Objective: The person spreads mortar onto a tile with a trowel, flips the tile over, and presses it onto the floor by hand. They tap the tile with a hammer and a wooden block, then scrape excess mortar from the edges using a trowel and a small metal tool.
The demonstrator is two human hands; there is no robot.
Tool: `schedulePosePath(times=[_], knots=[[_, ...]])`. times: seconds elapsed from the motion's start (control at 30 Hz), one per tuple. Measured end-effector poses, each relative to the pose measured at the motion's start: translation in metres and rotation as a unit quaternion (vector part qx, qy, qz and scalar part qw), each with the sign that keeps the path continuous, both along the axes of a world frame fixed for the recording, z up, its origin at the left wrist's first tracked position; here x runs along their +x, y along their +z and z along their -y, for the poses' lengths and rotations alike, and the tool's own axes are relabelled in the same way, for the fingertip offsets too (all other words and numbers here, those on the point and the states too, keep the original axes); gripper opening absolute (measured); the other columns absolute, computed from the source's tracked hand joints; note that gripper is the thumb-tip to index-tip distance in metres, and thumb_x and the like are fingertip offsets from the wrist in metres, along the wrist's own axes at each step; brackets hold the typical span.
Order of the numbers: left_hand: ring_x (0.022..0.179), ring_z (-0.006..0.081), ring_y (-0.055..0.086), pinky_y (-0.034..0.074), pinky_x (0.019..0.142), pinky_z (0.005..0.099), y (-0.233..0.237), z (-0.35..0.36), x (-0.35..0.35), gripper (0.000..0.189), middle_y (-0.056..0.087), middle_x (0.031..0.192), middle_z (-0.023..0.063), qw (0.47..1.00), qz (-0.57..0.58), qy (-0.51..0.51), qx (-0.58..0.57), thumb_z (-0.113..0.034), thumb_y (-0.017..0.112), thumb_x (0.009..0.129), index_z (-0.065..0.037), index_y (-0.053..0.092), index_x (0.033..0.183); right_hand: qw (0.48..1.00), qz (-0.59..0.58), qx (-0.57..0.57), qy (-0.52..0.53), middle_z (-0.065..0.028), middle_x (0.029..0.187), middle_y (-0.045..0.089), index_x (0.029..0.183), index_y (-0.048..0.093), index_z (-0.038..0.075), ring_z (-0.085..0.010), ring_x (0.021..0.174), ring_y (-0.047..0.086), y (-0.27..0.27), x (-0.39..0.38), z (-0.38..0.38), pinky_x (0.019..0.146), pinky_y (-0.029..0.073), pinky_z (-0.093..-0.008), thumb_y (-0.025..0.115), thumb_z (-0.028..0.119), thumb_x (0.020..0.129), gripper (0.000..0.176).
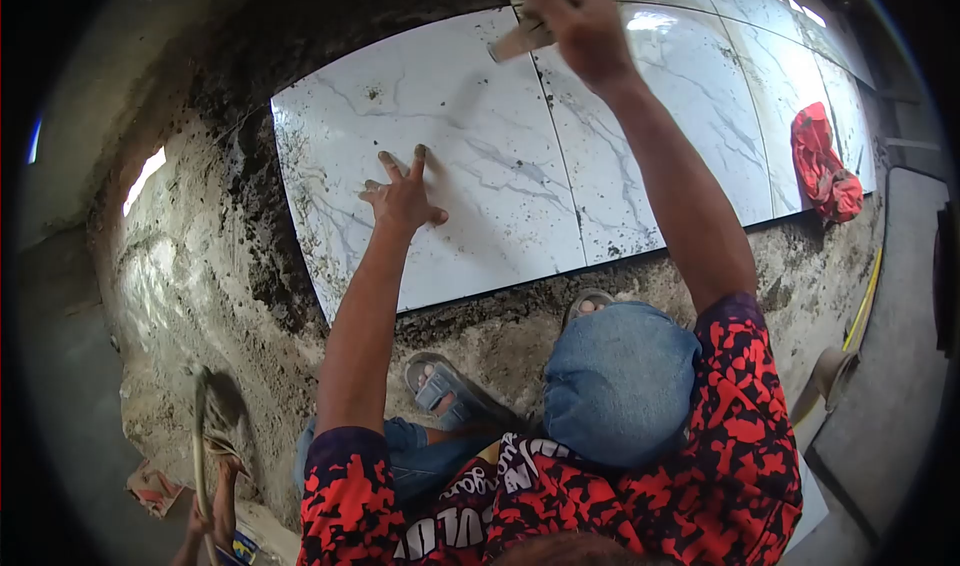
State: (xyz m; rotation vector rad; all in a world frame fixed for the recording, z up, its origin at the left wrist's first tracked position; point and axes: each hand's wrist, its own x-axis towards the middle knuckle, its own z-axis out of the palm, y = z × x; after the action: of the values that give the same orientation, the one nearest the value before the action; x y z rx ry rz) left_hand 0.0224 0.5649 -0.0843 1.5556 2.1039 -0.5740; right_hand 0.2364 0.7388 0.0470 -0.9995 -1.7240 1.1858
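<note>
L hand: fingers splayed wide, resting flat-ish on the marbled tile, gripping nothing. R hand: fingers wrapped round a short tool, pale end poking out nearside, dark end past the knuckles (motion blur, so can't ID the head for sure; prob. a mallet). Tool looks raised; contact w/ tile can't be confirmed.

Tile sits directly under L fingers. Seam w/ the adjacent tile runs to the right of L fingers; R fingers are up near its far end. Dark bedding shows left of L fingers, past the tile's outer edge. Red cloth well right of both hands, n/a for now.

Read: looks like tapping the tile down to level. To do it well IMO: keep L palm light but steady, fingers clear of the strike spot; short, even taps, head flat, no edge hits (corners chip easily). Work from mid-tile outward, then along the seam; feel for lippage w/ L fingertips across the joint. Grit lies on the face just beyond L fingers; wipe it off before striking there, else it could scratch. Check gap stays uniform full length.
</note>
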Motion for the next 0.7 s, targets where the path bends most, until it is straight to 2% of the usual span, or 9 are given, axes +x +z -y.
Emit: schedulePosePath(times=[0.03, 0.07, 0.1, 0.23, 0.3, 0.33, 0.47, 0.57, 0.7], knots=[[0.118, 0.0627, 0.036, 0.03, 0.095, 0.07, -0.003, -0.002, 0.0, 0.121, 0.008, 0.149, 0.032, 1.0, -0.001, -0.001, 0.007, -0.047, 0.084, 0.055, -0.033, 0.009, 0.149, 0.997, 0.059, -0.01, 0.04, -0.0047, 0.082, 0.058, 0.099, 0.058, 0.003, -0.0154, 0.074, 0.054, -0.007, -0.006, -0.017, 0.07, 0.045, -0.0325, 0.051, 0.031, 0.091, 0.03], [0.118, 0.063, 0.036, 0.03, 0.095, 0.0699, -0.003, -0.002, 0.0, 0.121, 0.008, 0.149, 0.0328, 1.0, -0.001, -0.002, 0.011, -0.047, 0.084, 0.055, -0.033, 0.009, 0.149, 0.998, 0.051, 0.021, -0.028, -0.0031, 0.068, 0.054, 0.083, 0.057, 0.002, -0.0142, 0.065, 0.051, -0.003, -0.019, -0.024, 0.062, 0.043, -0.032, 0.052, 0.028, 0.089, 0.028], [0.118, 0.063, 0.036, 0.03, 0.095, 0.0699, -0.001, -0.004, 0.0, 0.121, 0.008, 0.149, 0.0328, 1.0, -0.003, -0.002, 0.013, -0.047, 0.084, 0.055, -0.033, 0.009, 0.149, 0.998, 0.05, 0.023, -0.028, -0.0031, 0.068, 0.054, 0.083, 0.057, 0.002, -0.0142, 0.065, 0.051, 0.012, -0.023, -0.023, 0.062, 0.043, -0.032, 0.052, 0.028, 0.089, 0.028], [0.118, 0.0629, 0.036, 0.029, 0.096, 0.0696, 0.002, -0.003, 0.001, 0.121, 0.008, 0.148, 0.0342, 1.0, 0.005, 0.001, -0.002, -0.045, 0.084, 0.055, -0.032, 0.008, 0.149, 0.995, -0.08, 0.035, -0.039, -0.004, 0.071, 0.055, 0.085, 0.057, 0.001, -0.0146, 0.066, 0.053, 0.016, -0.03, -0.037, 0.06, 0.043, -0.0319, 0.055, 0.029, 0.089, 0.029], [0.118, 0.0628, 0.036, 0.029, 0.096, 0.0695, 0.004, -0.003, 0.003, 0.121, 0.008, 0.148, 0.0345, 1.0, 0.006, -0.001, 0.006, -0.045, 0.084, 0.055, -0.032, 0.008, 0.149, 0.995, 0.063, 0.067, -0.028, -0.0063, 0.075, 0.057, 0.1, 0.059, -0.001, -0.0144, 0.068, 0.055, -0.019, -0.036, -0.056, 0.061, 0.045, -0.0302, 0.054, 0.028, 0.09, 0.031], [0.118, 0.0627, 0.036, 0.028, 0.096, 0.0702, 0.002, -0.002, 0.003, 0.12, 0.008, 0.148, 0.0344, 1.0, 0.003, -0.009, 0.001, -0.046, 0.083, 0.056, -0.031, 0.009, 0.149, 0.997, -0.003, 0.045, -0.055, -0.0073, 0.081, 0.058, 0.122, 0.053, -0.004, -0.0129, 0.069, 0.056, -0.017, -0.042, -0.057, 0.062, 0.047, -0.0282, 0.054, 0.025, 0.091, 0.043], [0.119, 0.063, 0.035, 0.027, 0.094, 0.0728, 0.003, -0.017, -0.012, 0.115, 0.008, 0.148, 0.0341, 0.999, 0.032, -0.011, -0.029, -0.053, 0.08, 0.058, -0.031, 0.011, 0.148, 0.991, 0.0, -0.124, 0.046, -0.0094, 0.095, 0.062, 0.123, 0.053, 0.004, -0.0199, 0.092, 0.056, -0.004, -0.039, -0.057, 0.079, 0.044, -0.0373, 0.064, 0.029, 0.081, 0.05], [0.121, 0.0614, 0.035, 0.026, 0.093, 0.0743, 0.009, -0.047, -0.032, 0.113, 0.01, 0.148, 0.0339, 0.995, 0.028, 0.044, 0.079, -0.056, 0.077, 0.059, -0.031, 0.012, 0.148, 0.989, -0.031, -0.107, 0.1, -0.0094, 0.095, 0.061, 0.125, 0.05, 0.003, -0.0206, 0.089, 0.056, -0.007, -0.037, -0.065, 0.08, 0.042, -0.037, 0.064, 0.026, 0.08, 0.052], [0.123, 0.0527, 0.04, 0.027, 0.097, 0.0708, 0.017, -0.062, -0.045, 0.112, 0.012, 0.15, 0.0298, 0.993, 0.008, 0.117, 0.008, -0.054, 0.076, 0.06, -0.034, 0.011, 0.149, 0.984, -0.046, -0.159, 0.07, -0.0112, 0.088, 0.06, 0.118, 0.052, -0.006, -0.0193, 0.084, 0.056, 0.023, -0.049, -0.078, 0.081, 0.043, -0.0333, 0.065, 0.016, 0.078, 0.047]])
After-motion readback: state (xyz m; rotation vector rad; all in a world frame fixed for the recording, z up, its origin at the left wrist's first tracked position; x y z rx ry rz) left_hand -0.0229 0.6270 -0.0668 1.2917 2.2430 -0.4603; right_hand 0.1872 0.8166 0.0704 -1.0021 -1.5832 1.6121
